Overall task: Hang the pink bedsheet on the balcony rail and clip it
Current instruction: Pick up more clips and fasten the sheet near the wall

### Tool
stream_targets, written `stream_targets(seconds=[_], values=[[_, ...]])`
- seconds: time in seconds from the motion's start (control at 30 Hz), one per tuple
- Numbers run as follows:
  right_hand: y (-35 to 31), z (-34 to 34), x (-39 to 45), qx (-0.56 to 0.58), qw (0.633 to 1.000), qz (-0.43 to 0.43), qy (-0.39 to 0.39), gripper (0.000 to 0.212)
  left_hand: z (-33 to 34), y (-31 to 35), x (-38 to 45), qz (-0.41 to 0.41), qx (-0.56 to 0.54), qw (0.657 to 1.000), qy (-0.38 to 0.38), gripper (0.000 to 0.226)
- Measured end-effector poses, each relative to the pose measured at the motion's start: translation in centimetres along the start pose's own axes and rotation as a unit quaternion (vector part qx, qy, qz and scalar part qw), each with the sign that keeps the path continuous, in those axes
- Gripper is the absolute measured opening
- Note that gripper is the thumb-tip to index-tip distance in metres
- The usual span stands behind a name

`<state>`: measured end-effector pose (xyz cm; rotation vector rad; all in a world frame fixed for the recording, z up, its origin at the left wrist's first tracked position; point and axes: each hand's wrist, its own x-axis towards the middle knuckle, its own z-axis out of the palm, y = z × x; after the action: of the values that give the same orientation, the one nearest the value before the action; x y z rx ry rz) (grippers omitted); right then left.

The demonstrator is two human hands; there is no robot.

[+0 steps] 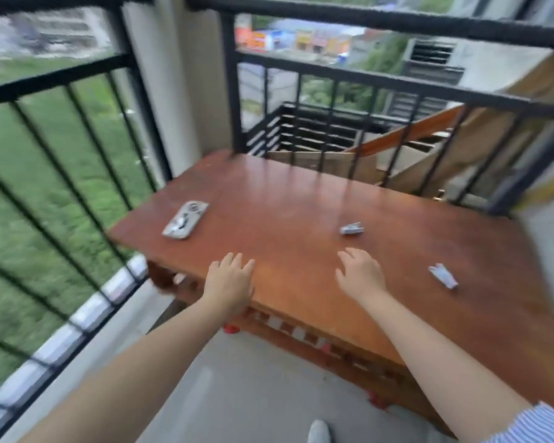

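Observation:
No pink bedsheet is in view. Two grey clips lie on the brown wooden table point(301, 199): one clip point(351, 228) just beyond my right hand, the other clip point(444, 275) to its right near the table's front. My left hand point(229, 278) is stretched out over the table's near edge with its fingers straight and holds nothing. My right hand point(360, 271) hovers over the tabletop with relaxed, spread fingers, a short way from the nearer clip. The black balcony rail point(365, 19) runs along the top and down the left side.
A phone point(185, 219) lies on the table's left part. Black railing bars point(55, 174) close the left side above a tiled kerb. A grey shoe tip point(319, 431) shows on the concrete floor. Beyond the far railing stands stacked wood and cardboard point(413, 148).

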<state>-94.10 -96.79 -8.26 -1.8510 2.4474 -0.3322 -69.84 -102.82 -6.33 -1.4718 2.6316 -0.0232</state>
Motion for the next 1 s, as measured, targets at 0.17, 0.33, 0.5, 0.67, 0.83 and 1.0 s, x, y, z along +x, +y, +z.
stream_targets(seconds=[0.17, 0.33, 0.5, 0.67, 0.83, 1.0], values=[[12.7, -0.6, 1.5, -0.037, 0.989, 0.138, -0.033, 0.035, -0.3, 9.5, 11.2, 0.068, -0.014, 0.997, -0.030, 0.049], [21.0, 0.2, 2.8, -0.037, 0.961, 0.257, -0.093, 0.043, 0.9, 16.2, 19.5, 0.096, -0.033, 0.991, -0.085, 0.044], [24.8, 3.3, 5.3, -0.024, 0.936, 0.316, -0.152, 0.058, 3.7, 18.7, 26.2, 0.092, -0.071, 0.985, -0.131, 0.048], [26.7, 5.7, 8.5, -0.043, 0.919, 0.350, -0.175, 0.050, 6.4, 20.3, 33.8, 0.119, -0.095, 0.978, -0.140, 0.059], [27.5, 6.3, 10.4, -0.074, 0.934, 0.321, -0.136, 0.025, 8.0, 23.0, 38.2, 0.213, -0.048, 0.961, -0.168, 0.052], [26.4, 5.3, 12.7, 0.002, 0.958, 0.263, -0.110, 0.035, 7.1, 24.5, 38.6, 0.227, -0.050, 0.961, -0.151, 0.031]])
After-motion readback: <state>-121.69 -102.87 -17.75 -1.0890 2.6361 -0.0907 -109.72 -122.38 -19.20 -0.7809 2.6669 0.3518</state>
